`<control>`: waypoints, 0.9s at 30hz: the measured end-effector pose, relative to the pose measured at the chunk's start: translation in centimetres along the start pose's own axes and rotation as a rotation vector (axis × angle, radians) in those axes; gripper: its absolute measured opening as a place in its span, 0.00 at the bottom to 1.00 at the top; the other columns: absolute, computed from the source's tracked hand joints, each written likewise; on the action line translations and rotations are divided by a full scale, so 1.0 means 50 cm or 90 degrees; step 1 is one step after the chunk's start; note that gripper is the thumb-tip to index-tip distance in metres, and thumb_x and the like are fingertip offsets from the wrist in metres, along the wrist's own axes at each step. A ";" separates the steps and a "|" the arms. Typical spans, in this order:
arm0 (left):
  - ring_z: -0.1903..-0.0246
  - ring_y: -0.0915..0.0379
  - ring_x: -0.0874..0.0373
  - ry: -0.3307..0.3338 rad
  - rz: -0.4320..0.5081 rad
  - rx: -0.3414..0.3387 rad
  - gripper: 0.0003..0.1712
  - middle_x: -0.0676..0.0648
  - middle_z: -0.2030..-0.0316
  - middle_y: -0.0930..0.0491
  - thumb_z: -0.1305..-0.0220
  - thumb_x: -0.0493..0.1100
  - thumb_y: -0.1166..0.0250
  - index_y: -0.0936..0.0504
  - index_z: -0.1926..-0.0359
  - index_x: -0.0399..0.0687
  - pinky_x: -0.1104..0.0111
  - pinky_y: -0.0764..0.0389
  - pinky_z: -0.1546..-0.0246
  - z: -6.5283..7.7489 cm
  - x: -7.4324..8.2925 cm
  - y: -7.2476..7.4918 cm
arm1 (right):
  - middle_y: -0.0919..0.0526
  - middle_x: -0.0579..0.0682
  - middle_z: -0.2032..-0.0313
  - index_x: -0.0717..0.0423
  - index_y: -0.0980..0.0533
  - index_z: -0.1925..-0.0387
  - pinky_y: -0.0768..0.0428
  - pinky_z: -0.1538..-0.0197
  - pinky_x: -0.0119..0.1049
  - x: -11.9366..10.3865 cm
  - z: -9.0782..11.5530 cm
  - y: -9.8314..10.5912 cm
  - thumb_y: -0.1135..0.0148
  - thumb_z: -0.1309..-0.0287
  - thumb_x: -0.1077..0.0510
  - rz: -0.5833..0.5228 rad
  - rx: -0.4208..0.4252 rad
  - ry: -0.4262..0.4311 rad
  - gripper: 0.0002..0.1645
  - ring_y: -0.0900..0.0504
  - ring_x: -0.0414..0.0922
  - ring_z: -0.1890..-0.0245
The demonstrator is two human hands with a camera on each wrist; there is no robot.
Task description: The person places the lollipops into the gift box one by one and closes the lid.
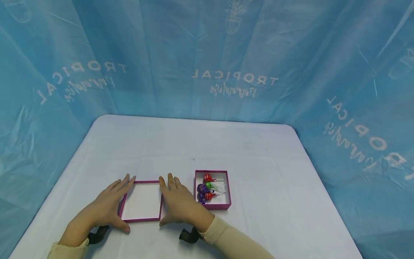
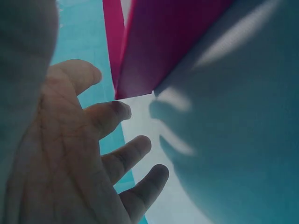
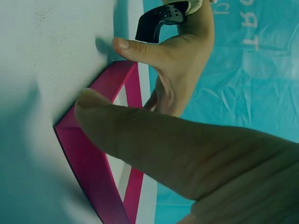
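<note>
A square, shallow magenta box tray or lid (image 1: 142,219) with a white inside lies between the two hands. My left hand (image 1: 105,207) is at its left side, fingers spread and fairly straight. In the left wrist view its fingertips (image 2: 142,145) sit beside a corner of the magenta wall. At the right side is my right hand (image 1: 181,203), its fingers extended toward the far right corner. In the right wrist view the right thumb (image 3: 140,135) crosses in front of the magenta wall near a corner. Neither hand has its fingers curled round the tray.
Just right of my right hand stands a second magenta box (image 1: 217,207) with several wrapped lollipops (image 1: 209,196) in red, green and purple. A white cloth (image 1: 258,162) covers the table. Blue printed curtains (image 1: 174,93) surround it at the back and sides.
</note>
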State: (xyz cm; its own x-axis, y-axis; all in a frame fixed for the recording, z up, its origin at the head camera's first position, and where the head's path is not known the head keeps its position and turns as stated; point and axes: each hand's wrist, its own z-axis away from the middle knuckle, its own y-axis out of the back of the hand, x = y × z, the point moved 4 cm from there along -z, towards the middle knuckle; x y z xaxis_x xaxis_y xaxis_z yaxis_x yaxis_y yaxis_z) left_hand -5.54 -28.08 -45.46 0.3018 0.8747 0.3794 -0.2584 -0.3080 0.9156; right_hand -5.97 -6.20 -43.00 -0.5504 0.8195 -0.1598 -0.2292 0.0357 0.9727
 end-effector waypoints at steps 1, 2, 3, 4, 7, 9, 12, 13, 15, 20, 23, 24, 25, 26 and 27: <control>0.36 0.54 0.27 -0.005 0.003 -0.002 0.88 0.31 0.29 0.52 0.91 0.79 0.27 0.52 0.25 0.48 0.31 0.46 0.42 -0.002 0.000 0.001 | 0.52 0.62 0.28 0.53 0.59 0.25 0.35 0.33 0.42 0.001 0.000 -0.002 0.25 0.74 0.26 -0.008 -0.003 0.000 0.82 0.45 0.57 0.30; 0.36 0.54 0.28 -0.009 0.007 -0.004 0.88 0.31 0.29 0.52 0.91 0.79 0.27 0.52 0.25 0.47 0.31 0.46 0.43 -0.004 -0.001 0.001 | 0.52 0.62 0.28 0.53 0.59 0.25 0.35 0.34 0.42 0.002 0.000 -0.004 0.25 0.74 0.27 -0.015 -0.004 0.000 0.82 0.45 0.58 0.30; 0.35 0.54 0.28 -0.011 0.008 -0.007 0.88 0.31 0.29 0.52 0.91 0.79 0.27 0.52 0.25 0.47 0.31 0.47 0.43 -0.005 -0.001 0.002 | 0.53 0.63 0.28 0.53 0.60 0.25 0.35 0.34 0.42 0.003 -0.001 -0.007 0.25 0.74 0.27 -0.023 -0.006 -0.001 0.82 0.44 0.57 0.31; 0.35 0.55 0.29 -0.009 0.008 -0.010 0.88 0.31 0.29 0.52 0.91 0.79 0.27 0.53 0.25 0.48 0.31 0.47 0.42 -0.008 -0.002 0.002 | 0.52 0.63 0.28 0.54 0.60 0.25 0.34 0.34 0.41 0.003 -0.002 -0.008 0.24 0.74 0.27 -0.027 -0.005 -0.001 0.82 0.44 0.57 0.31; 0.34 0.55 0.30 0.004 0.012 -0.025 0.87 0.32 0.29 0.53 0.91 0.78 0.26 0.53 0.25 0.49 0.31 0.48 0.42 -0.013 -0.005 0.000 | 0.50 0.62 0.28 0.54 0.60 0.25 0.32 0.35 0.41 0.005 -0.007 -0.013 0.24 0.73 0.29 -0.032 -0.002 -0.003 0.81 0.42 0.56 0.31; 0.34 0.56 0.30 0.017 0.014 -0.035 0.87 0.33 0.29 0.53 0.91 0.77 0.25 0.53 0.25 0.50 0.31 0.49 0.42 -0.016 -0.007 -0.005 | 0.48 0.61 0.29 0.54 0.59 0.25 0.32 0.36 0.40 0.007 -0.011 -0.018 0.24 0.73 0.29 -0.032 -0.006 -0.005 0.81 0.40 0.55 0.32; 0.35 0.55 0.30 0.028 0.015 -0.037 0.86 0.34 0.29 0.52 0.91 0.77 0.25 0.51 0.25 0.51 0.31 0.49 0.42 -0.019 -0.008 -0.010 | 0.45 0.60 0.29 0.54 0.60 0.25 0.31 0.37 0.39 0.006 -0.015 -0.027 0.23 0.74 0.28 -0.032 -0.011 0.000 0.82 0.39 0.53 0.33; 0.35 0.54 0.30 0.028 0.012 -0.035 0.86 0.34 0.29 0.51 0.91 0.77 0.25 0.51 0.25 0.50 0.31 0.48 0.42 -0.018 -0.008 -0.011 | 0.45 0.60 0.30 0.54 0.60 0.25 0.31 0.37 0.39 0.004 -0.015 -0.030 0.24 0.75 0.28 -0.031 -0.010 0.004 0.82 0.38 0.53 0.33; 0.34 0.54 0.31 0.026 0.007 -0.028 0.86 0.35 0.29 0.50 0.91 0.77 0.26 0.50 0.25 0.50 0.31 0.48 0.42 -0.017 -0.007 -0.013 | 0.44 0.61 0.30 0.54 0.60 0.25 0.30 0.37 0.39 -0.001 -0.015 -0.035 0.24 0.75 0.28 -0.028 -0.006 0.013 0.82 0.37 0.53 0.33; 0.34 0.53 0.32 0.017 0.010 -0.029 0.86 0.35 0.29 0.48 0.88 0.78 0.26 0.51 0.25 0.47 0.33 0.47 0.41 -0.019 -0.009 -0.018 | 0.42 0.62 0.31 0.56 0.58 0.25 0.29 0.38 0.38 -0.008 -0.016 -0.045 0.26 0.73 0.26 -0.018 0.024 0.020 0.81 0.35 0.52 0.35; 0.34 0.50 0.34 0.016 0.026 -0.029 0.87 0.35 0.30 0.46 0.87 0.77 0.25 0.53 0.26 0.43 0.36 0.44 0.40 -0.016 -0.012 -0.020 | 0.38 0.61 0.33 0.57 0.58 0.26 0.29 0.38 0.39 -0.010 -0.017 -0.045 0.26 0.73 0.26 -0.015 0.049 0.026 0.81 0.34 0.51 0.35; 0.34 0.49 0.35 0.019 0.035 -0.030 0.87 0.35 0.30 0.46 0.86 0.77 0.25 0.54 0.25 0.43 0.36 0.43 0.40 -0.014 -0.012 -0.020 | 0.37 0.60 0.34 0.58 0.57 0.26 0.29 0.38 0.39 -0.009 -0.017 -0.042 0.26 0.74 0.26 -0.018 0.062 0.033 0.81 0.33 0.50 0.36; 0.34 0.48 0.35 0.020 0.045 -0.025 0.87 0.35 0.31 0.45 0.86 0.77 0.25 0.55 0.25 0.43 0.37 0.42 0.40 -0.011 -0.012 -0.017 | 0.36 0.59 0.34 0.58 0.57 0.26 0.29 0.38 0.39 -0.008 -0.016 -0.039 0.26 0.74 0.26 -0.025 0.073 0.039 0.81 0.33 0.49 0.36; 0.35 0.47 0.35 0.018 0.060 -0.019 0.88 0.34 0.31 0.44 0.85 0.75 0.24 0.57 0.25 0.43 0.37 0.40 0.41 -0.007 -0.010 -0.011 | 0.36 0.57 0.34 0.58 0.57 0.26 0.29 0.38 0.39 -0.005 -0.015 -0.034 0.27 0.73 0.25 -0.036 0.084 0.047 0.81 0.34 0.48 0.36; 0.35 0.47 0.35 0.022 0.075 -0.013 0.88 0.34 0.31 0.45 0.85 0.75 0.23 0.60 0.25 0.45 0.37 0.39 0.41 -0.002 -0.008 -0.004 | 0.36 0.55 0.34 0.57 0.58 0.26 0.30 0.38 0.40 -0.001 -0.012 -0.027 0.27 0.73 0.25 -0.052 0.094 0.055 0.81 0.34 0.48 0.36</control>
State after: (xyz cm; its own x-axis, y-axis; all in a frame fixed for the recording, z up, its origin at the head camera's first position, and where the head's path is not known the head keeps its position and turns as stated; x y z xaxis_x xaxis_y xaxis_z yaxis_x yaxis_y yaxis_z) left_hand -5.71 -28.32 -45.82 0.2371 0.8454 0.4786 -0.3085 -0.4016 0.8623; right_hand -6.12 -6.63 -44.39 -0.6035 0.7581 -0.2472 -0.1592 0.1892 0.9689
